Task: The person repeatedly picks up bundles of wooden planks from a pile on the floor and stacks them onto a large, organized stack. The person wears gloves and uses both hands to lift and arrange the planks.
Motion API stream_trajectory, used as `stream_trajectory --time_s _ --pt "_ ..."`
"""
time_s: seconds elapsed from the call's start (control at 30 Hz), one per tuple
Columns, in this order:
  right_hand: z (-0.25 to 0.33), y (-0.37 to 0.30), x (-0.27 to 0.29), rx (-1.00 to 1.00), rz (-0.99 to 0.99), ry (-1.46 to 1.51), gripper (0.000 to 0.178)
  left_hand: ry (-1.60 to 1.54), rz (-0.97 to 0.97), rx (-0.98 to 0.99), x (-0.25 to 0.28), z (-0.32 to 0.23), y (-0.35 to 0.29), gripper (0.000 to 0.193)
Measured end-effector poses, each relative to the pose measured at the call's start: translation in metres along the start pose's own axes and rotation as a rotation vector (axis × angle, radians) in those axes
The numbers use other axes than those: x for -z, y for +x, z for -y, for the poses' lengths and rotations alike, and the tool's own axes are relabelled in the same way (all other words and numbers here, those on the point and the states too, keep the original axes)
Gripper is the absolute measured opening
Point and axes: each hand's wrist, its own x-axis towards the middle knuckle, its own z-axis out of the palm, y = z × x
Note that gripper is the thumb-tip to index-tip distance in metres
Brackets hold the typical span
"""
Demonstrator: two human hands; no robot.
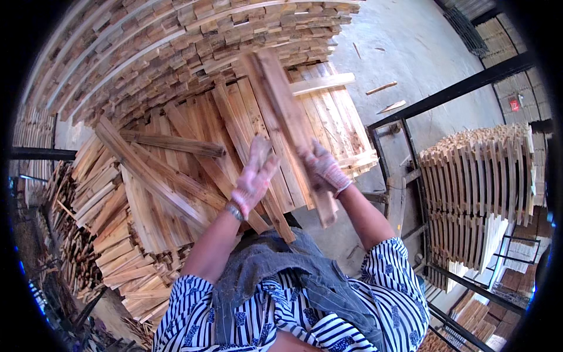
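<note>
"What is seen, left to right?"

"Loose boards (176, 143) are strewn across the pile (138, 205); above it the left hand (255, 176) is held open, fingers apart."

"And the long board (284, 108)?"

"It is slanted over the pile, blurred, its right edge gripped by the right hand (324, 166). Farther right, pale slats (475, 176) are stacked in tiers."

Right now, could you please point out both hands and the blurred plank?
Left hand (254, 177): head view, glove's middle.
Right hand (324, 166): head view, glove's middle.
Blurred plank (286, 108): head view, far half.

gap between left hand (255, 175) and obstructing board (285, 114)
</note>
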Motion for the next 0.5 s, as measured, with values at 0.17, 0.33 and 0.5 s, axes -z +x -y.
stream_trajectory --time_s 0.17,0.33,0.5 --pt "-0.054 0.050 -0.017 -0.125 -0.199 -0.267 0.082 0.509 -0.209 -0.111 0.058 0.002 -0.078 0.067" --pt "-0.039 0.057 -0.037 -0.277 -0.006 -0.512 0.078 0.587 -0.491 -0.087 0.115 -0.005 -0.135 0.060" --pt "-0.022 0.059 -0.038 -0.104 -0.096 -0.564 0.080 0.663 -0.824 -0.285 0.145 -0.037 -0.121 0.074"
